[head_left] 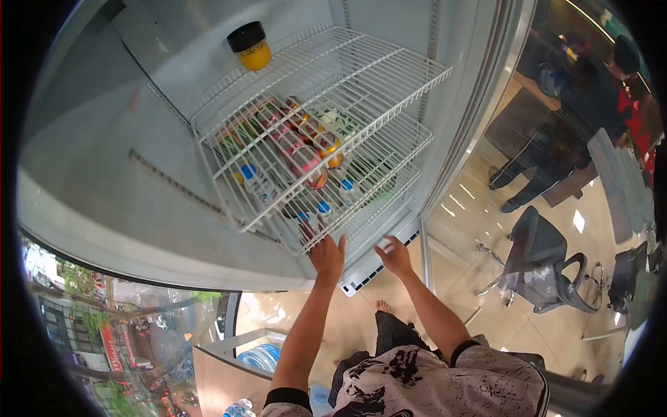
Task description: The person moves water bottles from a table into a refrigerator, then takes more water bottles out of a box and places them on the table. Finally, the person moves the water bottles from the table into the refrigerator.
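Observation:
My left hand [326, 258] reaches in at the front of a glass-door fridge, under the edge of the upper wire shelf [389, 73]. Its fingers are stretched out and its thumb stands apart. The fingertips are close to bottles with blue caps [324, 208]; whether they touch one is hidden by the wires. My right hand [396, 257] is in front of the fridge, fingers curled together near a small whitish patch that I cannot make out. Behind the wires are pink cans [300, 154], orange cans [326, 144] and a blue-capped bottle [258, 183] lying tilted.
A black-lidded yellow jar [250, 47] stands on the upper shelf. The fridge's glass door [479, 160] is swung out on the right, with an office chair [531, 250] and a person [556, 146] seen beyond it. A wooden counter [226, 379] is at lower left.

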`<state>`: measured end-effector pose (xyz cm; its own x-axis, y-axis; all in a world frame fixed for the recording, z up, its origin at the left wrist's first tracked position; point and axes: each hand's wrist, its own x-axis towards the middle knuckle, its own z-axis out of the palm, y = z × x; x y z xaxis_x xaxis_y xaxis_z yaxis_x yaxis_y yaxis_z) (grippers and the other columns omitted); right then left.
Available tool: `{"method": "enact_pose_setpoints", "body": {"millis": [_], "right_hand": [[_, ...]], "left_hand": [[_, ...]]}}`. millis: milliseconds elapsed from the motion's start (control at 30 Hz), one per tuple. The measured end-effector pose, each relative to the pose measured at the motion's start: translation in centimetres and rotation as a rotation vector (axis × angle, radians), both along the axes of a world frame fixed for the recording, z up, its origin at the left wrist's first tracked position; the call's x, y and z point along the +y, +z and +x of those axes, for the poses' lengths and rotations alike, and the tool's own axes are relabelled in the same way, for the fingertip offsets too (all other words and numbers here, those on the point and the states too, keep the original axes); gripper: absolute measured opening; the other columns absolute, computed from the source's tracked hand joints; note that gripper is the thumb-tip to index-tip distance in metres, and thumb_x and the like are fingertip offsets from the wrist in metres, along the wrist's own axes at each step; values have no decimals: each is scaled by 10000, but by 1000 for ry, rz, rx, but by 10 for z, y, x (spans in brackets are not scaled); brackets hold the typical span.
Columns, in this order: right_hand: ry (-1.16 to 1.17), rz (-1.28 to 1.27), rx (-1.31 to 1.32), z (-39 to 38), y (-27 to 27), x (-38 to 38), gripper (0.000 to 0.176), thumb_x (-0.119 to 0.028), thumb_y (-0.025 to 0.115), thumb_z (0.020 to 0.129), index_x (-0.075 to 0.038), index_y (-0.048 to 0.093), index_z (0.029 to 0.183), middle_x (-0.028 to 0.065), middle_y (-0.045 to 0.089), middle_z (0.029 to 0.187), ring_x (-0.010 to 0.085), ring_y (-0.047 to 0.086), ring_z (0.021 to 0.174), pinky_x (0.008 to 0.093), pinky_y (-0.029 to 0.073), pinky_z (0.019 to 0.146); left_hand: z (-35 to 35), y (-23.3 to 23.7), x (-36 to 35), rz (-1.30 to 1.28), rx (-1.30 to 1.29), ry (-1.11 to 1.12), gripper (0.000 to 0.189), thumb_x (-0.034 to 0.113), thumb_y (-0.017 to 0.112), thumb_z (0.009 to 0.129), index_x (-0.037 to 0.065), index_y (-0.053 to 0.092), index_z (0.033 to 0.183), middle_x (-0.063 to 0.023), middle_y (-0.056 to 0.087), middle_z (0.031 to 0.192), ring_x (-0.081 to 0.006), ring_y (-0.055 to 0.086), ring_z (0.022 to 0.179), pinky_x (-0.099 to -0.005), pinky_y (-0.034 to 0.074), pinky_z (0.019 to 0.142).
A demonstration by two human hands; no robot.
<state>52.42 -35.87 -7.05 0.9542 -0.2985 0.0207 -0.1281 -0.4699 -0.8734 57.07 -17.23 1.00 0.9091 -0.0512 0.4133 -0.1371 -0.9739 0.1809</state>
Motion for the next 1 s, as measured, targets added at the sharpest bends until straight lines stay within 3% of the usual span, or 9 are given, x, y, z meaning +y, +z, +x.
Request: {"method": "enact_pose_setpoints", "body": {"millis": [133, 200, 300, 500, 633, 700, 767, 867, 1000], "right_hand": [[29, -63, -166, 97, 24, 13, 631, -326, 783, 699, -38, 534, 1203, 156, 624, 922, 252, 622, 694, 327, 507, 609], [56, -363, -442, 131, 21, 19, 693, -303, 795, 677, -42, 501, 1248, 175, 595, 1010, 302, 604, 842, 371, 511, 718], [257, -315, -603, 160, 42, 19, 685, -275, 791, 674, -49, 503, 1254, 176, 589, 1042, 339, 561, 971, 413, 483, 825], [304, -262, -608, 167, 41, 21, 449, -257, 742, 740, -32, 604, 1103, 179, 591, 1094, 386, 556, 1002, 450, 457, 878], [309, -132, -450, 157, 29, 20, 450, -252, 729, 758, -44, 586, 1131, 200, 593, 1079, 395, 560, 995, 439, 461, 856], [333, 43, -426, 143, 34, 18, 422, -150, 691, 778, -53, 568, 1170, 210, 589, 1093, 417, 565, 978, 428, 464, 843], [333, -24, -465, 133, 37, 14, 437, -57, 672, 771, -56, 559, 1194, 185, 598, 1099, 347, 601, 967, 382, 502, 792], [230, 237, -275, 109, 40, 15, 474, -35, 709, 748, -46, 543, 1192, 145, 590, 1147, 289, 610, 1001, 356, 541, 713], [129, 247, -334, 78, 52, 7, 505, 46, 711, 733, -45, 545, 1201, 96, 556, 1207, 187, 553, 1070, 254, 562, 684]], "left_hand": [[41, -15, 10, 50, -73, -33, 839, 458, 652, 785, 64, 281, 1426, -328, 281, 1393, -495, 264, 1294, -614, 237, 1028], [59, -10, 9, 163, -125, 40, 743, 496, 613, 808, 85, 377, 1381, -303, 385, 1323, -473, 365, 1235, -596, 343, 959], [66, -20, 6, 326, -223, 106, 650, 499, 604, 816, 90, 476, 1305, -264, 495, 1230, -433, 468, 1164, -566, 431, 868], [73, -27, 12, 521, -499, 69, 505, 520, 555, 850, 104, 600, 1134, -212, 608, 1080, -337, 623, 921, -444, 500, 707], [65, -30, 6, 536, -274, -94, 494, 519, 518, 868, 103, 572, 1128, -159, 607, 987, -251, 608, 674, -391, 488, 561], [62, -18, 4, 176, 101, -308, 475, 455, 641, 805, 103, 578, 1118, -151, 609, 1061, -241, 588, 645, -387, 479, 545], [56, -19, -2, -3, 83, -372, 483, 483, 650, 785, 107, 583, 1081, -97, 602, 1047, -231, 613, 762, -398, 498, 647], [41, -16, -3, 360, -330, -459, 376, 443, 622, 812, 135, 584, 1024, -38, 584, 982, -190, 549, 963, -385, 447, 836], [25, -38, -4, 536, -270, -708, 343, 391, 612, 810, 107, 575, 999, -13, 578, 972, -173, 532, 870, -309, 460, 632]]}}
